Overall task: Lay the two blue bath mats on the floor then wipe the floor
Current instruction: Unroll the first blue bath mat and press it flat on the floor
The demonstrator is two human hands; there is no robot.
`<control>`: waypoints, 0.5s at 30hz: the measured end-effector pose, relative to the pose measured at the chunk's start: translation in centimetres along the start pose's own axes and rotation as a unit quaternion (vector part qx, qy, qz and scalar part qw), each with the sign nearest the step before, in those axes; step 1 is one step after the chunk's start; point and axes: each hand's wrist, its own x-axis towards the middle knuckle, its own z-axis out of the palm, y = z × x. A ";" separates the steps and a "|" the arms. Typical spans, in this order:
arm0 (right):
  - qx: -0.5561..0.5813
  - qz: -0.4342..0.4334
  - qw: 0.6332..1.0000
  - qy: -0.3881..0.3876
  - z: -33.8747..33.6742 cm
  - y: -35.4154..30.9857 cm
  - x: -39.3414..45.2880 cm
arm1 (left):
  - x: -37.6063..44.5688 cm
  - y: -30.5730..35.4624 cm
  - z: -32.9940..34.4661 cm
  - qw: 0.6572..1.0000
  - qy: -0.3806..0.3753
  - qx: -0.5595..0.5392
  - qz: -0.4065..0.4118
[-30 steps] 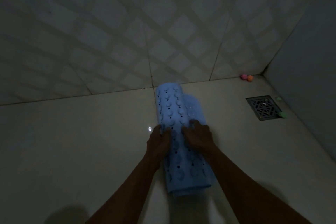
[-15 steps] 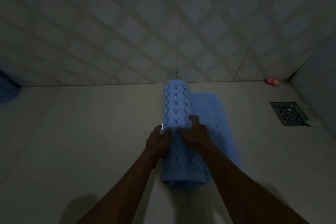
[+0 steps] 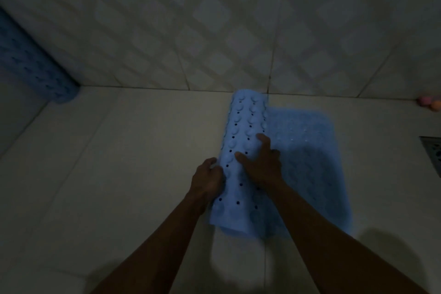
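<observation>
Left hand (image 3: 207,180) gripping rolled blue mat (image 3: 245,141) edge, bare floor (image 3: 124,174) leftward

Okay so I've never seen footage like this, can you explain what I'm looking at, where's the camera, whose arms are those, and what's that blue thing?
There is no machine here. The camera sits on a person's head and looks down at a dim tiled bathroom floor, so the two arms are the wearer's own. The blue thing is a half-rolled bath mat: its right part lies flat on the floor, its left part is a roll. The left hand grips the roll's left side; the right hand rests on top with spread fingers. A second blue mat stands against the wall at far left. On the right are a floor drain and small pink and orange balls in the corner.
</observation>
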 end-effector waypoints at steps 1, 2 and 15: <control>0.002 -0.015 1.000 0.008 0.0 -0.1 0.0 | 0.1 0.2 0.0 1.000 0.017 -0.003 0.004; 0.013 -0.024 0.999 0.020 0.0 -0.4 0.0 | 0.2 0.5 0.0 1.000 0.027 -0.007 0.008; -0.011 0.003 0.999 -0.041 2.3 -2.2 -0.3 | 1.1 -1.7 -2.0 0.997 0.018 0.026 0.064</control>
